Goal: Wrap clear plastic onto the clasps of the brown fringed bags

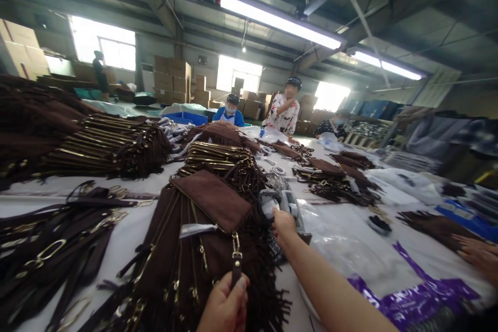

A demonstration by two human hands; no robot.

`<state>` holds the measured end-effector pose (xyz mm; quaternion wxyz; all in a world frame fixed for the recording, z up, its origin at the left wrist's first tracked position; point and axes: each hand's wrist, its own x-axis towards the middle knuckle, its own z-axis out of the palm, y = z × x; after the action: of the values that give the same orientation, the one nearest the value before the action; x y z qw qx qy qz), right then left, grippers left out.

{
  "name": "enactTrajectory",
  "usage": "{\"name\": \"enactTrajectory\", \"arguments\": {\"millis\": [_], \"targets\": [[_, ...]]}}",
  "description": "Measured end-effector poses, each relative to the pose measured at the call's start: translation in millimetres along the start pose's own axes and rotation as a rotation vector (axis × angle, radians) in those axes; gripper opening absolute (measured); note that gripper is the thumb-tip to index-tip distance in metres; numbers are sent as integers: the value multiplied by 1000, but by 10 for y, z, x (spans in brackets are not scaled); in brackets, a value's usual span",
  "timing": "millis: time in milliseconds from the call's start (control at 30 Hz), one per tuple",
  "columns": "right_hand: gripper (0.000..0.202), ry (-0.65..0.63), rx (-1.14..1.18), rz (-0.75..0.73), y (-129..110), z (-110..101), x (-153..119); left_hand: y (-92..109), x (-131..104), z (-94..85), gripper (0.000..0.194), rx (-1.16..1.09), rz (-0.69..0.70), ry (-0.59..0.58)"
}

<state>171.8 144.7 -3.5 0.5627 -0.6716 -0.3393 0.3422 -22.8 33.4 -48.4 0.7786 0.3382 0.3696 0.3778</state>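
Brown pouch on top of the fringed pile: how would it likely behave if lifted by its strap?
The pouch would probably hang tilted and swing, since the strap in the left hand joins it by a metal clasp at one corner. Its thin, flat, fabric-like body suggests it is light and would flex rather than stay rigid.

Beyond the left hand [227,303], a flat dark-brown pouch [213,197] is lying aslant on brown bags [157,236], its gold-clasped strap [236,265] leading into that hand.
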Motion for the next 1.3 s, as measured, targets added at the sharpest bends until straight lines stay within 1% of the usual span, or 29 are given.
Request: {"name": "enactTrajectory", "arguments": {"millis": [67, 133, 267, 367, 433, 467, 500, 533, 600, 633, 667, 700, 767, 800, 833, 900, 967, 1067, 1133, 1200, 1300], "targets": [[36, 2, 60, 55, 40, -99, -311, 40, -57, 50, 54, 25, 29, 31], [38, -39, 113, 106, 103, -209, -672, 78, -106, 108, 50, 43, 52, 63], [44, -220, 177, 189, 309, -399, -1373, 106, -159, 229, 48, 13, 86, 86], [52, -298, 64, 136, 455, -509, -1731, 79, -176, 287, 46, 37, 138, 135], [58, -380, -75, 77, 474, -617, -1860, 73, -196, 292, 43, 80, 156, 181], [59, -417, -150, 40, 450, -687, -1891, 81, -211, 285, 42, 96, 163, 193], [59, -425, -225, -14, 406, -765, -1900, 97, -227, 274, 42, 103, 169, 193], [57, -402, -290, -86, 345, -843, -1887, 118, -242, 262, 42, 104, 170, 182], [50, -290, -365, -264, 202, -962, -1809, 162, -267, 244, 43, 103, 159, 142], [45, -250, -383, -344, 136, -986, -1750, 178, -273, 243, 42, 105, 154, 120], [41, -249, -391, -398, 82, -983, -1685, 188, -274, 247, 42, 110, 149, 101], [39, -299, -391, -413, 46, -953, -1620, 191, -271, 256, 41, 116, 146, 89], [39, -455, -342, -338, 21, -844, -1514, 181, -259, 280, 41, 133, 144, 85], [39, -519, -294, -272, 27, -787, -1482, 173, -256, 290, 40, 139, 138, 83], [39, -554, -241, -210, 37, -745, -1470, 168, -259, 296, 38, 142, 129, 76], [37, -542, -149, -135, 55, -737, -1497, 173, -295, 295, 35, 139, 94, 60], [35, -495, -92, -99, 60, -844, -1575, 201, -377, 280, 35, 126, 28, 19], [36, -500, 7, 31, 77, -1099, -1732, 264, -535, 256, 34, 108, -124, -129], [36, -528, 65, 127, 124, -1227, -1838, 309, -598, 254, 31, 90, -177, -223], [36, -525, 97, 186, 197, -1280, -1930, 347, -596, 281, 28, 68, -155, -227], [36, -488, 88, 206, 296, -1259, -2024, 385, -514, 379, 29, 88, -54, -151]]}}
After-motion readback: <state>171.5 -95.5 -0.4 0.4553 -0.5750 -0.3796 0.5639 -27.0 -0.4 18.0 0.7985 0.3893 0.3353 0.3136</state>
